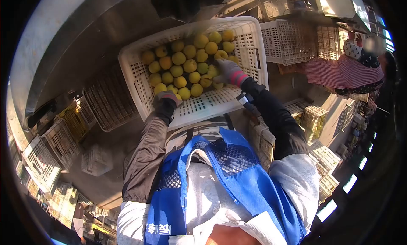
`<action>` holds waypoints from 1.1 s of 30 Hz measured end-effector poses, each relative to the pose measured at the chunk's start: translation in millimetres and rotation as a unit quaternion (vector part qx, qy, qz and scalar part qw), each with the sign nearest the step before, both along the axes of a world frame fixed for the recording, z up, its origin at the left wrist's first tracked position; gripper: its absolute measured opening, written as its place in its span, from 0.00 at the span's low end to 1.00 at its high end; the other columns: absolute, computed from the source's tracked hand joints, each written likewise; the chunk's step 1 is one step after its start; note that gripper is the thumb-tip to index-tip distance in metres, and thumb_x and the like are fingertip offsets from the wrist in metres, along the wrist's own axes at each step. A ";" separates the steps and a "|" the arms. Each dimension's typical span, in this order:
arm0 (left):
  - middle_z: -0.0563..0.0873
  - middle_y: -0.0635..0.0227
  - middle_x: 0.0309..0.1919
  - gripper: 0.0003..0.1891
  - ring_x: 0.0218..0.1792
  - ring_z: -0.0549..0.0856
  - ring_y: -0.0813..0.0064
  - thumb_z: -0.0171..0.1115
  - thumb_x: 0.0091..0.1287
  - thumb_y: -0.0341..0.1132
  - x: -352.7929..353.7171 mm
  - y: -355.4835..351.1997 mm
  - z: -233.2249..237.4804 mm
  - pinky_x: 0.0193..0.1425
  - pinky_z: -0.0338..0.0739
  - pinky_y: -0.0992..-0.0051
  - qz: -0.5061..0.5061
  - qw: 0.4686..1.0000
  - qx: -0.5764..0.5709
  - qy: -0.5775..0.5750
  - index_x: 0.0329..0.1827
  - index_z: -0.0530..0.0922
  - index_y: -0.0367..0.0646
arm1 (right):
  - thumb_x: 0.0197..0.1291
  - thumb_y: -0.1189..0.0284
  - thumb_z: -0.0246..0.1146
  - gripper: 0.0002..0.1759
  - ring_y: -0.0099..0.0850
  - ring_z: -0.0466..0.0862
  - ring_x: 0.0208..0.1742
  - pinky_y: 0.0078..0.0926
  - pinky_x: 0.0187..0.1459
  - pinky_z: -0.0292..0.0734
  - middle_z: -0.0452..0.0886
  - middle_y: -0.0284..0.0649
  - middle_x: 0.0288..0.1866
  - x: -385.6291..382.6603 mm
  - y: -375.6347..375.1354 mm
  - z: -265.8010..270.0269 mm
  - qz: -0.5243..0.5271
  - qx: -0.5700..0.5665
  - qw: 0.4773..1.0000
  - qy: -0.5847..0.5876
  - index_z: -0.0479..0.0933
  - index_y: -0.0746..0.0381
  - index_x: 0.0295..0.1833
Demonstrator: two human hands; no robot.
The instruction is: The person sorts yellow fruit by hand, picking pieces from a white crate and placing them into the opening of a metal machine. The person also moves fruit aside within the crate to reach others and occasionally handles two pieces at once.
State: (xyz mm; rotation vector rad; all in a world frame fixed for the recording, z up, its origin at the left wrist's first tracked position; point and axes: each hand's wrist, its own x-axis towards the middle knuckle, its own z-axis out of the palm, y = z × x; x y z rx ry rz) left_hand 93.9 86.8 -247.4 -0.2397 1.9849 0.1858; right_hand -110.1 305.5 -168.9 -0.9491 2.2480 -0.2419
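Observation:
A white plastic crate (193,114) stands tilted in front of my body, with several round yellow-green fruits (178,58) massed toward its far side and middle. My left hand (166,99), in a grey glove with a pink cuff, is at the crate's near left corner. Its fingers curl against a yellow fruit (178,97), partly hidden by the glove. On the right side of the pile, my right hand (229,72) in a matching glove with pink stripes reaches in. Its thumb and fingers close around a yellow fruit (207,80).
Another white crate (292,41) adjoins on the right, near a person in a checked garment (341,73). A dark slatted crate (111,98) lies to the left. Stacked crates (55,143) stand farther left, and crates with fruit (313,117) to the right. A metal surface (55,41) curves along the upper left.

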 end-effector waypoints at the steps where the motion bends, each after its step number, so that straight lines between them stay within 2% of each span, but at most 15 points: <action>1: 0.81 0.62 0.67 0.38 0.66 0.81 0.61 0.54 0.65 0.69 -8.0 7.4 9.2 0.67 0.75 0.57 0.029 0.999 -0.018 -0.039 0.67 0.79 0.48 | 0.51 0.61 0.75 0.34 0.41 0.86 0.56 0.40 0.55 0.81 0.85 0.47 0.55 -2.1 -8.9 18.9 0.000 -0.006 1.000 0.008 0.77 0.64 0.63; 3: 0.80 0.61 0.68 0.38 0.67 0.81 0.61 0.51 0.67 0.68 -7.2 4.9 3.8 0.67 0.75 0.54 0.055 0.995 -0.042 -0.068 0.69 0.79 0.50 | 0.46 0.63 0.79 0.41 0.37 0.86 0.55 0.34 0.58 0.81 0.84 0.48 0.54 2.1 -28.2 54.4 -0.201 -0.274 0.937 -0.085 0.73 0.67 0.65; 5: 0.76 0.56 0.72 0.44 0.71 0.77 0.56 0.50 0.65 0.74 4.5 -4.5 -37.6 0.72 0.70 0.52 0.014 0.998 0.058 -0.034 0.71 0.77 0.47 | 0.46 0.65 0.79 0.40 0.35 0.86 0.54 0.34 0.59 0.80 0.84 0.49 0.54 5.8 -50.1 87.5 -0.238 -0.348 0.903 -0.077 0.73 0.68 0.64; 8: 0.74 0.52 0.73 0.50 0.73 0.74 0.52 0.53 0.58 0.79 -5.5 -16.3 11.6 0.75 0.66 0.52 0.101 0.992 0.077 -0.025 0.71 0.76 0.45 | 0.47 0.66 0.80 0.38 0.34 0.85 0.55 0.33 0.60 0.80 0.84 0.48 0.54 11.3 -77.7 112.4 -0.295 -0.454 0.840 -0.038 0.74 0.69 0.63; 10: 0.76 0.50 0.71 0.53 0.72 0.75 0.52 0.54 0.53 0.81 13.5 -26.5 -38.6 0.74 0.68 0.55 0.164 0.976 0.141 -0.034 0.69 0.78 0.44 | 0.46 0.64 0.80 0.37 0.39 0.84 0.54 0.38 0.59 0.79 0.84 0.47 0.52 14.4 -98.4 127.0 -0.340 -0.522 0.783 0.001 0.76 0.67 0.60; 11: 0.76 0.50 0.71 0.53 0.72 0.75 0.52 0.54 0.53 0.81 16.2 -26.1 -37.9 0.74 0.68 0.55 0.162 0.977 0.137 -0.029 0.69 0.78 0.44 | 0.46 0.64 0.80 0.37 0.39 0.84 0.54 0.38 0.59 0.79 0.84 0.47 0.52 12.4 -105.9 127.7 -0.338 -0.527 0.780 0.004 0.76 0.67 0.60; 13: 0.90 0.52 0.49 0.36 0.51 0.87 0.60 0.60 0.57 0.72 19.9 -22.1 -34.3 0.60 0.77 0.62 0.194 0.973 0.124 0.023 0.49 0.90 0.48 | 0.41 0.59 0.82 0.39 0.45 0.83 0.51 0.44 0.55 0.76 0.83 0.47 0.49 5.9 -120.3 124.6 -0.282 -0.450 0.800 0.278 0.77 0.64 0.59; 22: 0.85 0.45 0.57 0.48 0.60 0.84 0.53 0.52 0.62 0.77 -0.1 -26.2 37.0 0.65 0.74 0.61 0.290 0.945 0.147 0.026 0.63 0.81 0.37 | 0.41 0.52 0.79 0.36 0.49 0.81 0.48 0.48 0.49 0.76 0.81 0.46 0.47 -59.9 -201.3 111.3 -0.304 -0.349 0.789 0.404 0.80 0.60 0.54; 24: 0.85 0.50 0.58 0.45 0.59 0.84 0.58 0.47 0.69 0.74 -16.8 -43.3 51.8 0.63 0.76 0.63 0.339 0.890 0.303 0.050 0.64 0.78 0.36 | 0.42 0.51 0.78 0.36 0.49 0.81 0.49 0.50 0.52 0.74 0.80 0.47 0.47 -59.4 -195.0 111.3 -0.288 -0.375 0.789 0.392 0.79 0.60 0.55; 26: 0.83 0.56 0.59 0.39 0.58 0.84 0.64 0.45 0.75 0.68 -32.5 -52.7 75.5 0.63 0.77 0.65 0.425 0.749 0.468 0.196 0.67 0.74 0.37 | 0.46 0.57 0.78 0.36 0.46 0.83 0.49 0.42 0.51 0.79 0.81 0.48 0.49 -58.9 -172.3 120.6 -0.283 -0.466 0.796 0.264 0.78 0.63 0.59; 27: 0.83 0.56 0.59 0.39 0.58 0.84 0.64 0.45 0.75 0.68 -37.8 -60.1 82.5 0.63 0.77 0.65 0.425 0.750 0.467 0.198 0.67 0.74 0.37 | 0.46 0.57 0.78 0.36 0.46 0.83 0.49 0.42 0.51 0.79 0.81 0.48 0.49 -51.7 -158.5 124.7 -0.283 -0.467 0.795 0.263 0.78 0.63 0.59; 29: 0.81 0.58 0.61 0.34 0.60 0.83 0.67 0.44 0.80 0.60 -54.1 -75.6 95.9 0.65 0.77 0.68 0.448 0.678 0.529 0.245 0.72 0.68 0.37 | 0.49 0.65 0.77 0.36 0.42 0.84 0.50 0.34 0.51 0.81 0.82 0.50 0.53 -20.5 -125.1 137.5 -0.239 -0.480 0.842 -0.051 0.76 0.64 0.65; 30: 0.81 0.58 0.61 0.34 0.60 0.83 0.67 0.44 0.80 0.60 -63.4 -79.1 110.1 0.65 0.77 0.68 0.443 0.678 0.531 0.249 0.72 0.68 0.37 | 0.49 0.67 0.77 0.38 0.41 0.84 0.52 0.33 0.54 0.81 0.81 0.50 0.55 -5.8 -112.7 134.6 -0.206 -0.475 0.854 -0.062 0.74 0.64 0.67; 32: 0.79 0.57 0.63 0.27 0.63 0.81 0.65 0.48 0.82 0.48 -78.4 -82.1 136.0 0.69 0.76 0.67 0.526 0.502 0.672 0.140 0.75 0.63 0.38 | 0.48 0.69 0.78 0.42 0.41 0.84 0.57 0.34 0.57 0.80 0.80 0.51 0.60 24.5 -97.8 144.5 -0.165 -0.449 0.876 -0.055 0.72 0.65 0.70; 33: 0.79 0.57 0.63 0.27 0.63 0.81 0.65 0.48 0.82 0.48 -85.4 -81.9 133.3 0.69 0.76 0.67 0.522 0.504 0.673 0.143 0.75 0.63 0.38 | 0.47 0.68 0.79 0.44 0.43 0.83 0.60 0.35 0.59 0.80 0.79 0.52 0.63 34.2 -94.7 154.7 -0.156 -0.431 0.888 -0.037 0.71 0.66 0.71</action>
